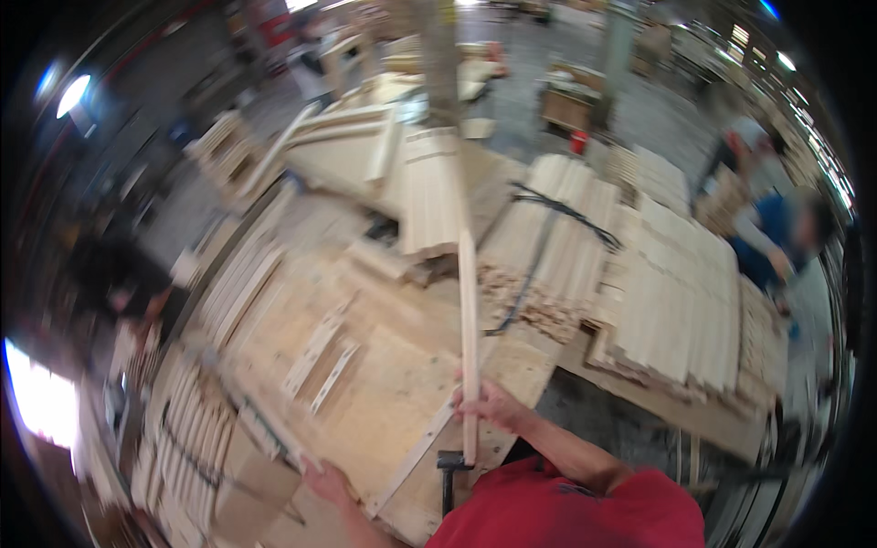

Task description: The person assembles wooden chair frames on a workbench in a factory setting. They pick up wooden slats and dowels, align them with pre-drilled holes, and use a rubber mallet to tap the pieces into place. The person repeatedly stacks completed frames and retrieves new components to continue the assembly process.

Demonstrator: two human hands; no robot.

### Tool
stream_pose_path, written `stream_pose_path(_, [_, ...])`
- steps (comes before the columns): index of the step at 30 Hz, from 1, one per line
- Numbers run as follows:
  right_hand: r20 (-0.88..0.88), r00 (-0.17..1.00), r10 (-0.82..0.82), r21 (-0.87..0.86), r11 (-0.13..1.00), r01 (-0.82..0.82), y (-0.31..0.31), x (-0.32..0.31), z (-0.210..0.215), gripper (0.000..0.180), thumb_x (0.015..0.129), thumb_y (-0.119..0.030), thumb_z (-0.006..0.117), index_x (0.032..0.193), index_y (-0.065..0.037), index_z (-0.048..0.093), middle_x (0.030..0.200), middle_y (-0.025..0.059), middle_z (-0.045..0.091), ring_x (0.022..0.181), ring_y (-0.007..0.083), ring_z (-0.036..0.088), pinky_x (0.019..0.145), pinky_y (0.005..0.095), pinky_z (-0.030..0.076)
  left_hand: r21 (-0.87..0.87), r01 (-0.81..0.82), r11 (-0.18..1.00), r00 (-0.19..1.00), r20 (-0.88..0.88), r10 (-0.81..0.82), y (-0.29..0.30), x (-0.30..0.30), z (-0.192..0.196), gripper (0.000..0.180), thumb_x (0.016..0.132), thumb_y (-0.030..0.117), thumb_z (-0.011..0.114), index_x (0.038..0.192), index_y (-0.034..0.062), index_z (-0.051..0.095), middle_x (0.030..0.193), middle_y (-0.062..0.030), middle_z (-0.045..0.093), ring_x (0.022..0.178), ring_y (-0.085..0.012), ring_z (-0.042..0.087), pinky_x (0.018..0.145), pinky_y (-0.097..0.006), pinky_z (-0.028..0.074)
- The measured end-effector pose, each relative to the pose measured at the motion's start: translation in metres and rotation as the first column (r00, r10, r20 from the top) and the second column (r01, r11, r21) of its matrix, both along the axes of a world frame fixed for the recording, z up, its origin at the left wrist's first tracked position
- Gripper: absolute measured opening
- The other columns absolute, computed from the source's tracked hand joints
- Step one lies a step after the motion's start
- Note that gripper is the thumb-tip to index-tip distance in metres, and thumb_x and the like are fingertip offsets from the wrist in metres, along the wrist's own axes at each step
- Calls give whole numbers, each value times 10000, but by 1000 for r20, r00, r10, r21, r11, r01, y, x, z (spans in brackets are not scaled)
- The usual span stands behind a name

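My right hand [493,405] is closed around the near part of a long, pale wooden strip [469,320]. That strip points away from me over the worktable [365,384], its near end beside a black metal fitting [452,461]. At the table's near left, my left hand [324,479] reaches the end of a slim pale rail [285,447] along the edge. Blur hides whether its fingers grip that rail or only touch it. Two short wooden pieces with holes, a wider one [317,352] and a narrower one [334,378], lie on the tabletop.
Stacked wooden strips [429,196] lie beyond the table. To the right are a strapped bundle [553,228] and larger stacks [676,292]. More strips [187,447] stand at left. A post [440,64] rises behind. People work at far right [767,233] and left [123,274].
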State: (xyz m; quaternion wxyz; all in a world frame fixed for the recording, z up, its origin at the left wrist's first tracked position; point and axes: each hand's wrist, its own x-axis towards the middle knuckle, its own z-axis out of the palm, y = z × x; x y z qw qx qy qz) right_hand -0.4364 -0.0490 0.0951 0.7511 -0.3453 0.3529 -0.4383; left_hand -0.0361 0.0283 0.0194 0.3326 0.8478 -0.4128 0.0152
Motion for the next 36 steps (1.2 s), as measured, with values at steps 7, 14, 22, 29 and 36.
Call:
stream_pose_path(7, [-721, 692, 43, -430, 756, -494, -108, 80, 23, 430, 942, -263, 698, 1339, -104, 647, 924, 82, 677, 860, 203, 655, 765, 360, 515, 177, -193, 965, 980, -10, 198, -2, 10, -5, 598, 909, 283, 686, 1484, 189, 550, 1138, -234, 601, 1078, -403, 575, 928, -490, 483])
stream_pose_path(14, [-841, 380, -385, -460, 142, -876, -223, 173, -4, 334, 889, -339, 727, 1212, -253, 732, 904, 40, 628, 946, 250, 604, 824, 434, 414, 163, -216, 963, 975, -11, 221, -3, 3, -9, 578, 893, 248, 698, 1453, 184, 567, 1087, -198, 595, 1014, -393, 581, 849, -512, 511])
stream_pose_path(22, [-897, 375, -236, -415, 151, -897, -268, 221, -49, 316, 885, -285, 698, 1197, -253, 740, 930, 36, 650, 986, 248, 611, 867, 449, 402, 244, -185, 952, 971, -103, 216, -7, 6, -6, 573, 899, 208, 696, 1453, 185, 555, 1019, -173, 569, 965, -380, 587, 776, -500, 525])
stream_pose_path(29, [-831, 538, -142, -556, 156, -817, -265, 228, -78, 301, 880, -241, 652, 1162, -186, 742, 983, 85, 714, 991, 289, 659, 841, 459, 443, 288, -189, 939, 966, -119, 231, 0, -2, 6, 590, 910, 190, 685, 1479, 158, 531, 1050, -189, 557, 992, -389, 585, 817, -490, 520])
stream_pose_path(36, [-788, 598, -146, -615, 132, -777, -250, 264, -94, 138, 886, -191, 627, 928, -93, 714, 896, 161, 701, 880, 382, 672, 773, 528, 523, 283, -154, 946, 975, -111, 192, 3, -5, 8, 582, 927, 185, 668, 1484, 119, 515, 1158, -238, 557, 1061, -421, 574, 880, -505, 506])
